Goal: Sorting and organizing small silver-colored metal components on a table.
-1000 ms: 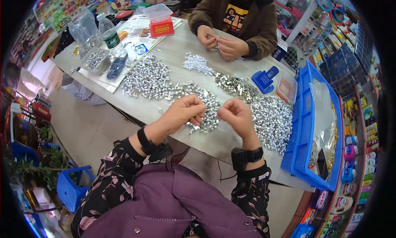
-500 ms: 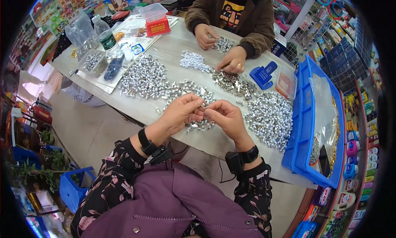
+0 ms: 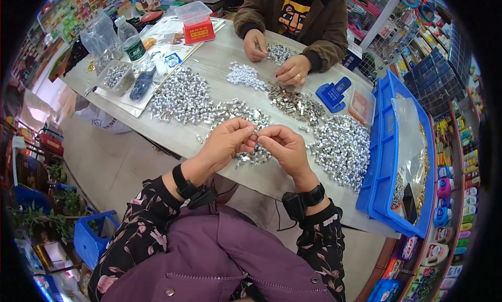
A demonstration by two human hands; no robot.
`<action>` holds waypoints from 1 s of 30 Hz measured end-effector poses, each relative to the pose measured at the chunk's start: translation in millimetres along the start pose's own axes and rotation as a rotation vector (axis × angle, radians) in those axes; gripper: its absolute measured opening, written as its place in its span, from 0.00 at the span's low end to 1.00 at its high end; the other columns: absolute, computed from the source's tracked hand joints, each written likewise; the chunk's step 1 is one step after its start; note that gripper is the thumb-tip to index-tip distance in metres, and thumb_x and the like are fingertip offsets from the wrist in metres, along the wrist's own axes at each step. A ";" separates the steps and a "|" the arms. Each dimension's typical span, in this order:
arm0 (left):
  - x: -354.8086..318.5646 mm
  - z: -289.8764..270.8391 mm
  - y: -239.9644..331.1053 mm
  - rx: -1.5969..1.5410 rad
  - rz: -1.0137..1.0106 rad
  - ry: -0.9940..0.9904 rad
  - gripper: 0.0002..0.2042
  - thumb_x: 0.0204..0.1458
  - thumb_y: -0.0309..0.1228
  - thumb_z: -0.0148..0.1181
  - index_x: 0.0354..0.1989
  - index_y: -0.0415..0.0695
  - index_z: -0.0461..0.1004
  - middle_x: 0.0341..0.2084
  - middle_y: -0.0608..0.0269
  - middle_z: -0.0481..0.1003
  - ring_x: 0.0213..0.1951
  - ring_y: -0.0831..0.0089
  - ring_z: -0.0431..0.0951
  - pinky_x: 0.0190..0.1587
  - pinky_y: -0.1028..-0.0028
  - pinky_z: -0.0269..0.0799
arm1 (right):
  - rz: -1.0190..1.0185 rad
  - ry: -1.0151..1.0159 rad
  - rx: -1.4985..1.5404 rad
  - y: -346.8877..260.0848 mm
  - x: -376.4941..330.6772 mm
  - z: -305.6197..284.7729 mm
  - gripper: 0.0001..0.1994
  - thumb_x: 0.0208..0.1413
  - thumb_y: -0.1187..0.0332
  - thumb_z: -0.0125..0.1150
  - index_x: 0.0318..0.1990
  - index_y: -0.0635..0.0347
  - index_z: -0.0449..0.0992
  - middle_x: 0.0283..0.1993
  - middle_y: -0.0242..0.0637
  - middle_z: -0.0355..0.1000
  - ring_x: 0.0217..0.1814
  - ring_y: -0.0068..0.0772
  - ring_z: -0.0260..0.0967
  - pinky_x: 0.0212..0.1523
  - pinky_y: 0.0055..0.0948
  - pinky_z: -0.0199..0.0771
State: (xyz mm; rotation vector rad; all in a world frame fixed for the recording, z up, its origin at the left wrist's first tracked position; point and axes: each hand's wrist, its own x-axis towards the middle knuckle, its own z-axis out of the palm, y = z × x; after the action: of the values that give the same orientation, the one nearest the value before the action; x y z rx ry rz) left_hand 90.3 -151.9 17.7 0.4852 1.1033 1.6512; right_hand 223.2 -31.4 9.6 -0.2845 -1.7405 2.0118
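My left hand (image 3: 226, 143) and my right hand (image 3: 287, 150) meet above the near edge of the table (image 3: 201, 155). Thumb and forefinger are pinched on each, tip to tip, over something tiny that the fingers mostly hide. Under and behind them lies a loose heap of small silver-and-white metal pieces (image 3: 238, 112). A wider heap of the same kind of pieces (image 3: 180, 95) spreads to the left, and a dense one (image 3: 342, 150) lies right of my right hand. Beyond my hands are darker metal pieces (image 3: 297, 106) and small white pieces (image 3: 243, 76).
Across the table a person's two hands (image 3: 293, 70) work by a small silver heap (image 3: 281, 53). A blue crate (image 3: 377, 145) stands at the right edge, beside a blue plastic holder (image 3: 333, 94). Left back are a bottle (image 3: 132, 43), a tub (image 3: 117, 78) and a red box (image 3: 199, 32).
My hands stay pinched together, my right fingertips slightly nearer the left. The other person's hand on the right has drawn back from the darker metal pieces toward the small silver heap.
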 end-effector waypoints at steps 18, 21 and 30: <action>-10.3 11.3 -21.3 0.700 0.446 0.096 0.07 0.53 0.28 0.53 0.36 0.38 0.65 0.20 0.64 0.71 0.21 0.80 0.71 0.24 0.80 0.66 | 0.107 -0.104 -0.015 12.4 6.3 -4.9 0.06 0.52 0.73 0.58 0.36 0.64 0.71 0.32 0.30 0.71 0.32 0.16 0.68 0.33 0.16 0.69; -9.6 14.3 -20.3 0.641 0.423 0.069 0.07 0.53 0.28 0.54 0.36 0.38 0.66 0.20 0.64 0.71 0.21 0.81 0.71 0.24 0.79 0.66 | 0.095 -0.081 -0.046 14.3 3.2 -7.9 0.05 0.52 0.73 0.58 0.35 0.64 0.71 0.31 0.28 0.71 0.31 0.14 0.67 0.31 0.15 0.67; -13.9 11.3 -9.2 1.066 0.575 0.077 0.07 0.50 0.27 0.54 0.36 0.40 0.68 0.20 0.62 0.68 0.22 0.72 0.70 0.26 0.74 0.67 | -0.104 0.092 -0.503 8.2 6.8 -11.1 0.08 0.48 0.71 0.61 0.35 0.63 0.71 0.33 0.32 0.71 0.31 0.21 0.67 0.31 0.19 0.67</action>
State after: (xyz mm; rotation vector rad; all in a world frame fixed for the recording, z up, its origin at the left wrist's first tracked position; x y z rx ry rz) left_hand 108.9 -159.3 18.3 1.5373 2.0042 1.4098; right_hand 220.6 -19.2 0.6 -0.4279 -2.1311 1.4406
